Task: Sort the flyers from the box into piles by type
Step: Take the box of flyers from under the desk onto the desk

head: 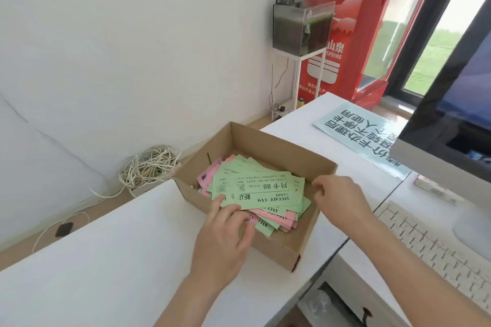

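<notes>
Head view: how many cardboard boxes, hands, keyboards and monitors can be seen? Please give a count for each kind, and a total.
cardboard box: 1
hands: 2, the left hand pinching the top green flyer, the right hand gripping the box's rim
keyboard: 1
monitor: 1
Total: 5

Right of my right hand, a keyboard; beyond it, a blue sign. Far to its left lies coiled cable.

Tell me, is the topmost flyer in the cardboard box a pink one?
No, the topmost flyer in the cardboard box is green, with pink flyers showing underneath it.
</notes>
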A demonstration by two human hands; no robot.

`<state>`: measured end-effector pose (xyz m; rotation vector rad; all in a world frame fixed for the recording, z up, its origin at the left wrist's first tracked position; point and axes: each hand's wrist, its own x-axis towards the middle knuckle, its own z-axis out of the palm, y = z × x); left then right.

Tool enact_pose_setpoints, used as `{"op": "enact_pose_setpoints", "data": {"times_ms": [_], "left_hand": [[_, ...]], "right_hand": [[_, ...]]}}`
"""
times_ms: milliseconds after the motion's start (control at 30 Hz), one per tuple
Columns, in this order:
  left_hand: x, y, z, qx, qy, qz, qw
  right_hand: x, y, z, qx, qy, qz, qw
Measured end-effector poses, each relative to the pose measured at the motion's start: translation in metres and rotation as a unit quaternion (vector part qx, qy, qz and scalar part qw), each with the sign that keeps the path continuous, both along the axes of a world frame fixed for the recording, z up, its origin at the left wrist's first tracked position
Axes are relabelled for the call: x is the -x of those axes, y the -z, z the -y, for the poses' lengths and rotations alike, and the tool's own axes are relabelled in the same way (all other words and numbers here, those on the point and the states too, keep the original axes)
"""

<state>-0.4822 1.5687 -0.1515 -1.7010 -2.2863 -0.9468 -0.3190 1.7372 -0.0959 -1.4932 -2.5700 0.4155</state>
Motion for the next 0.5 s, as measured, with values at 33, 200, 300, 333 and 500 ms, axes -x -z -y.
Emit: {"op": "enact_pose_setpoints", "data": {"times_ms": [33,200,300,333,500], "left_hand": [[-0.002,-0.001,-0.008,0.009,0.019,0.001,1.000],[-0.010,-0.005,-0.041,0.057,0.052,-0.024,0.997],[-0.009,-0.016,-0.058,0.077,0.057,0.020,0.995],[-0.007,-0.021,-0.062,0.080,0.051,0.036,0.995],[0.015,-0.062,-0.101,0.158,0.008,-0.001,0.987]], "right_hand": [[-0.002,0.000,-0.015,0.002,0.005,-0.007,1.000],[-0.001,0.002,-0.077,0.000,-0.011,0.007,1.000],[0.004,0.007,-0.099,-0.078,-0.065,0.082,0.991],[0.006,0.008,-0.103,-0.125,-0.084,0.098,0.984],[0.033,0.005,-0.096,-0.048,-0.278,0.074,0.957]]}}
